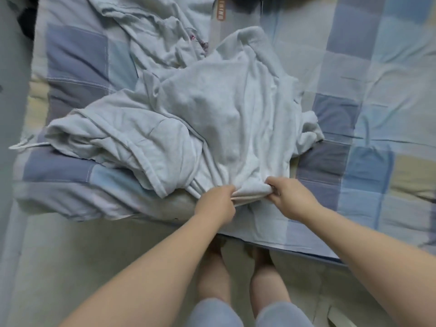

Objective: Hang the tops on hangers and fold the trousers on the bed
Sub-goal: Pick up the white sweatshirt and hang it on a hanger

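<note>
A pale grey garment point(236, 109) lies crumpled in the middle of the bed, stretching away from me. My left hand point(217, 204) and my right hand point(290, 197) both pinch its near hem at the bed's front edge, a hand's width apart. A second pale grey garment point(122, 138) lies bunched to the left, partly under the first. Another light garment point(155, 31) with a small purple print sits rumpled at the back. I cannot tell which pieces are tops or trousers. No hanger is in view.
The bed carries a checked sheet point(368, 114) of blue, grey and cream squares. A folded quilt edge point(77, 175) lies at the left front. A dark object point(247, 2) and an orange-striped band point(220, 8) sit at the far edge. My legs stand on the floor point(94, 256) below.
</note>
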Available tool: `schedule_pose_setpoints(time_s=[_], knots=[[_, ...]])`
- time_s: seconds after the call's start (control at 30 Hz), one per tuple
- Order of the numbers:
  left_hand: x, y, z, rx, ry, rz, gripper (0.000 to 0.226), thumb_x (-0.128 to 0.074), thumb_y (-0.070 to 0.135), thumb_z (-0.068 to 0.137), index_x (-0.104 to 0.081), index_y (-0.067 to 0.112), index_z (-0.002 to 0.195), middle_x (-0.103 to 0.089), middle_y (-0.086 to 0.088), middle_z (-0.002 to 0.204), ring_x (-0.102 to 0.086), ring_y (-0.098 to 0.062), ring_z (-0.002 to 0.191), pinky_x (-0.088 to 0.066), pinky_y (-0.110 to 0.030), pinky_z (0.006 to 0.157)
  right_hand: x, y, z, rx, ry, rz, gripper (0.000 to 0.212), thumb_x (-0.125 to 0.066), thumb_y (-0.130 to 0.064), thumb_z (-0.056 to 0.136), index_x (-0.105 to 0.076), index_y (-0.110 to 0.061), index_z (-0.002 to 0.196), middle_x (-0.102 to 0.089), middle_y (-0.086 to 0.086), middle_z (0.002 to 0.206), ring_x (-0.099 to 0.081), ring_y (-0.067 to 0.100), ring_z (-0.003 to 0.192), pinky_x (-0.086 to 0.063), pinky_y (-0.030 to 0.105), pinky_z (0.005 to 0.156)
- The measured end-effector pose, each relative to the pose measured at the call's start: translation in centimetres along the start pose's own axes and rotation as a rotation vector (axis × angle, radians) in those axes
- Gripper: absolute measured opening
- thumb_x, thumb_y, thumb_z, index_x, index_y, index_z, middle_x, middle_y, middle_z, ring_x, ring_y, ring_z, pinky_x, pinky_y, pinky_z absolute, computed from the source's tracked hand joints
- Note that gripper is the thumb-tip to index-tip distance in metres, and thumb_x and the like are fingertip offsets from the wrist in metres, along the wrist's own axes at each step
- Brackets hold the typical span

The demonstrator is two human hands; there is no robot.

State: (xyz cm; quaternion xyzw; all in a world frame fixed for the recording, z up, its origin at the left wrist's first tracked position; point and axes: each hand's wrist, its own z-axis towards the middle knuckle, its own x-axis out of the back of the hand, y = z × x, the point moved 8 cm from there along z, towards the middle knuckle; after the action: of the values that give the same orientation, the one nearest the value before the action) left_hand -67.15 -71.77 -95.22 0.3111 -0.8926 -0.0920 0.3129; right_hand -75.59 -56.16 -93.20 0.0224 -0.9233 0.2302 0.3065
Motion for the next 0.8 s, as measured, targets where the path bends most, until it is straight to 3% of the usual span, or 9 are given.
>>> schedule_pose_setpoints(time_s=[0.03, 0.13, 0.27, 0.37, 0.5, 0.57, 0.63, 0.7, 0.8], knots=[[-0.7, 1.1, -0.8, -0.02, -0.02, -0.004, 0.034, -0.047, 0.013, 0.095, -0.059, 0.026, 0.124, -0.064, -0.007, 0.122, -0.058, -0.033, 0.114, -0.048, -0.039, 0.084, -0.3, 1.0, -1.5, -0.01, 0.007, 0.009, 0.012, -0.061, -0.03, 0.095, -0.054, -0.022, 0.089, -0.059, 0.0, 0.082, -0.057, 0.028, 0.08, -0.051, 0.044, 0.067], [-2.9, 4.7, -2.8, -0.077, -0.069, -0.016, 0.01, -0.048, 0.013, 0.095, -0.052, 0.022, 0.091, -0.06, -0.007, 0.099, -0.059, -0.034, 0.1, -0.044, -0.037, 0.071, -0.9, 4.9, -5.7, -0.076, 0.026, 0.016, 0.01, -0.061, -0.027, 0.093, -0.054, -0.023, 0.087, -0.061, -0.002, 0.084, -0.056, 0.027, 0.081, -0.048, 0.04, 0.064], [-6.1, 9.9, -4.3, -0.145, -0.191, -0.025, 0.016, -0.052, 0.023, 0.097, -0.047, 0.022, 0.082, -0.055, -0.001, 0.089, -0.056, -0.031, 0.092, -0.046, -0.037, 0.073, -0.8, 10.8, -9.9, -0.2, 0.03, -0.013, 0.008, -0.062, -0.026, 0.091, -0.056, -0.021, 0.089, -0.065, 0.002, 0.092, -0.06, 0.032, 0.09, -0.049, 0.043, 0.072], [-5.9, 13.2, -3.7, -0.21, -0.172, 0.032, 0.018, -0.057, 0.041, 0.097, -0.058, 0.023, 0.096, -0.06, -0.002, 0.106, -0.057, -0.027, 0.105, -0.048, -0.042, 0.089, -1.4, 14.1, -11.4, -0.272, -0.05, -0.055, 0.009, -0.06, -0.028, 0.091, -0.055, -0.02, 0.092, -0.067, 0.005, 0.095, -0.061, 0.035, 0.094, -0.05, 0.041, 0.075], [2.5, 14.8, 0.8, -0.244, 0.382, 0.198, 0.052, -0.063, 0.049, 0.09, -0.05, 0.03, 0.137, -0.044, -0.001, 0.147, -0.035, -0.026, 0.136, -0.031, -0.042, 0.107, -1.9, 14.9, -10.0, -0.337, -0.22, 0.142, 0.034, -0.062, -0.056, 0.087, -0.063, -0.022, 0.085, -0.068, -0.004, 0.087, -0.063, 0.022, 0.089, -0.052, 0.037, 0.081], [7.3, 14.6, 4.4, -0.155, 0.53, 0.273, 0.077, -0.068, 0.053, 0.084, -0.034, 0.03, 0.149, -0.024, -0.004, 0.163, -0.018, -0.031, 0.149, -0.021, -0.046, 0.116, 0.0, 14.7, -7.4, -0.347, -0.136, 0.349, 0.038, -0.063, -0.064, 0.084, -0.07, -0.027, 0.092, -0.071, -0.009, 0.096, -0.064, 0.013, 0.092, -0.053, 0.036, 0.085], [10.8, 14.3, 8.4, -0.044, 0.542, 0.382, 0.102, -0.071, 0.063, 0.078, -0.016, 0.03, 0.157, -0.004, -0.007, 0.168, -0.004, -0.036, 0.154, -0.011, -0.051, 0.12, 2.6, 14.8, -4.1, -0.358, 0.026, 0.47, 0.043, -0.067, -0.057, 0.086, -0.067, -0.026, 0.114, -0.069, -0.003, 0.115, -0.064, 0.018, 0.106, -0.051, 0.04, 0.096], [12.5, 13.2, 12.3, 0.07, 0.452, 0.387, 0.122, -0.073, 0.072, 0.069, 0.0, 0.033, 0.158, 0.002, -0.01, 0.169, -0.007, -0.041, 0.153, -0.009, -0.054, 0.121, 4.7, 14.9, -0.7, -0.358, 0.12, 0.502, 0.054, -0.069, -0.049, 0.087, -0.056, -0.025, 0.134, -0.064, 0.001, 0.128, -0.06, 0.022, 0.118, -0.047, 0.037, 0.1], [11.1, 10.6, 15.5, 0.154, 0.181, 0.167, 0.127, -0.082, 0.056, 0.069, 0.004, 0.029, 0.158, -0.034, -0.016, 0.157, -0.045, -0.041, 0.134, -0.037, -0.044, 0.101, 5.9, 14.9, 3.6, -0.35, 0.149, 0.585, 0.07, -0.071, -0.045, 0.088, -0.04, -0.026, 0.148, -0.056, 0.003, 0.138, -0.056, 0.022, 0.12, -0.044, 0.033, 0.099]])
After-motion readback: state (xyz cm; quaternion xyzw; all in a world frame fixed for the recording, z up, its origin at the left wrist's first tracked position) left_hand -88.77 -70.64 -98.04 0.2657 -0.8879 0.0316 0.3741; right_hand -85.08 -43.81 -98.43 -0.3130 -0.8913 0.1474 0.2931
